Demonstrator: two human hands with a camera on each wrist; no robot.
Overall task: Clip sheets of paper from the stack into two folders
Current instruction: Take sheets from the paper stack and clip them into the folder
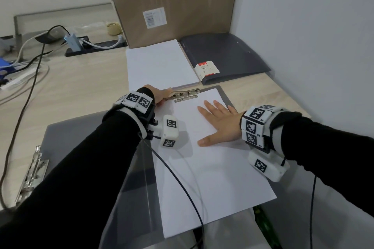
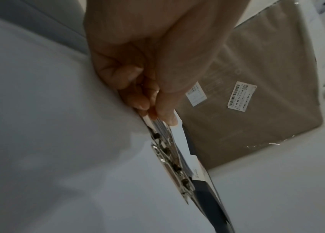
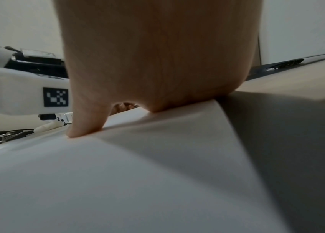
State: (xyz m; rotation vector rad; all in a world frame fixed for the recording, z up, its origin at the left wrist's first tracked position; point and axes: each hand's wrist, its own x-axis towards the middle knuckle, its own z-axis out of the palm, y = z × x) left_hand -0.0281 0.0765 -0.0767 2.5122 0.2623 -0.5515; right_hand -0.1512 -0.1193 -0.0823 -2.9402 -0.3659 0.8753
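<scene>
My left grip [image 1: 162, 95] is pinched on the metal clip [image 1: 187, 94] lever at the top of the open folder [image 1: 223, 92] on the table [image 1: 81, 87]. Right grip [image 1: 219, 123] is flat, fingers spread, pressing the sheet [image 1: 212, 168] down on the folder. Paper stack [image 1: 159, 62] lies just behind; second folder [image 1: 226, 56] beside it, closed.

A light wood desk [image 1: 77, 85] stands against plain white walls [image 1: 303, 16], with a tall cardboard box [image 1: 172, 2] at the back and a cabled power strip [image 1: 95, 45] to its left.
</scene>
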